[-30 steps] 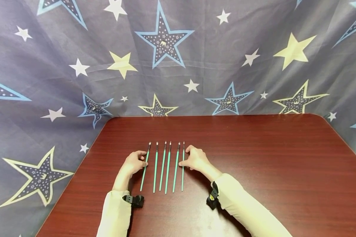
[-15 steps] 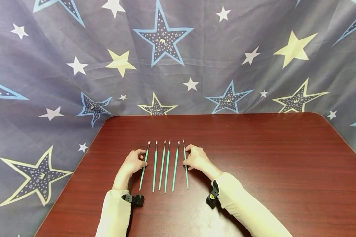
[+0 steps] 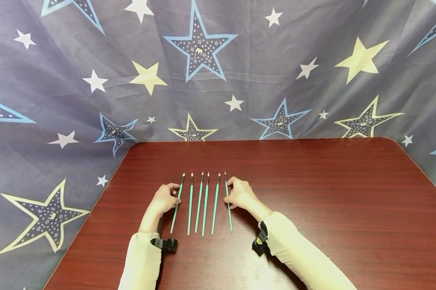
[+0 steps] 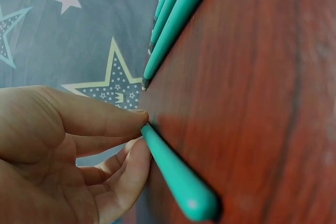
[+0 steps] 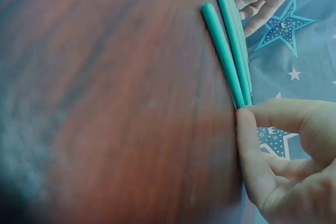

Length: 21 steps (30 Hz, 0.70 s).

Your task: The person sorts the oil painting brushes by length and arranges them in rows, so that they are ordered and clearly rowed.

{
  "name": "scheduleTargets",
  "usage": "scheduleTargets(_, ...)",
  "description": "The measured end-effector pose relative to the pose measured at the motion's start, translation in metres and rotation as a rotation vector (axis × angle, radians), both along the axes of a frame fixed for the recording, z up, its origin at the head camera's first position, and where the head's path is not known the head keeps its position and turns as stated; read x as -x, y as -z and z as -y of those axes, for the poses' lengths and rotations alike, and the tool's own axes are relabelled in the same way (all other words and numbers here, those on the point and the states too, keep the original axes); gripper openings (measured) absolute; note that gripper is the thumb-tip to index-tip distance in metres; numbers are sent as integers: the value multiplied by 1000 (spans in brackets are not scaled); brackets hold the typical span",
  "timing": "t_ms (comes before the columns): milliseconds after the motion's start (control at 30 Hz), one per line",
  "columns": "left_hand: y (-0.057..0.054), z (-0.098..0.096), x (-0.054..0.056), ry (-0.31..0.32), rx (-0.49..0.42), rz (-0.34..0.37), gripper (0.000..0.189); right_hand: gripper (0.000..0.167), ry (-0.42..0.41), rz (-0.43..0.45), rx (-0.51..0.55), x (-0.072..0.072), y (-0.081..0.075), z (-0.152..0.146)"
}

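Several thin paintbrushes with teal handles, dark necks and pale tips lie in a row on the table, bristles pointing away. At the row's left end, my left hand pinches the leftmost paintbrush between thumb and fingers. The left wrist view shows its rounded handle end close along the wood. My right hand pinches the rightmost paintbrush about mid-handle, and this one slants with its near end to the right. Between the hands lie the other paintbrushes, one of them a middle paintbrush, untouched.
The reddish-brown wooden table extends well to the right of the brushes. A grey cloth printed with stars hangs behind and at the sides. Each sleeved wrist carries a black strap, such as the left strap.
My right hand has shifted slightly right, and the near end of its paintbrush has swung right, widening the gap to its neighbour. The left hand stays in place on its brush.
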<state>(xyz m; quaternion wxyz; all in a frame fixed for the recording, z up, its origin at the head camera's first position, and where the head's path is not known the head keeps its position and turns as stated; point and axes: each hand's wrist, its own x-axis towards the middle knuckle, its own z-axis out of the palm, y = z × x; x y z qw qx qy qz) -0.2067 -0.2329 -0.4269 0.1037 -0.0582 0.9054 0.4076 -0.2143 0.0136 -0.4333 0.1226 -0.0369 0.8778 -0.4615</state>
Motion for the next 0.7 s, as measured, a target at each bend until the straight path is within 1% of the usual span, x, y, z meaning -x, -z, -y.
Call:
scheduleTargets(133, -1, 1, 0, 4, -15, -2, 51, 47, -8, -10, -3, -1, 1, 0)
scheduleTargets(167, -1, 2, -1, 16, -27, -23, 50, 47, -8, -16, -13, -1, 1, 0)
scheduleTargets(233, -1, 2, -1, 21, -34, -28, 49, 46, -5, -30, -32, 0, 1, 0)
scheduleTargets(367, -1, 2, 0, 19, -27, -23, 49, 46, 8, -29, -55, 0, 1, 0)
scheduleTargets(400, 0, 1, 1, 11, -17, -3, 50, 46, 9, -26, -51, 0, 1, 0)
scheduleTargets(467, -1, 1, 0, 9, -19, 5, 50, 46, 11, -18, -41, -1, 1, 0)
scheduleTargets(567, -2, 1, -1, 20, -36, -1, 50, 46, 7, -19, -36, -1, 1, -1)
scheduleTargets(600, -1, 2, -1, 30, -43, -18, 50, 46, 8, -16, -34, -1, 1, -1)
scheduleTargets(700, -1, 3, -2, 35, -47, -34, 49, 45, 6, -12, -34, -1, 1, -2)
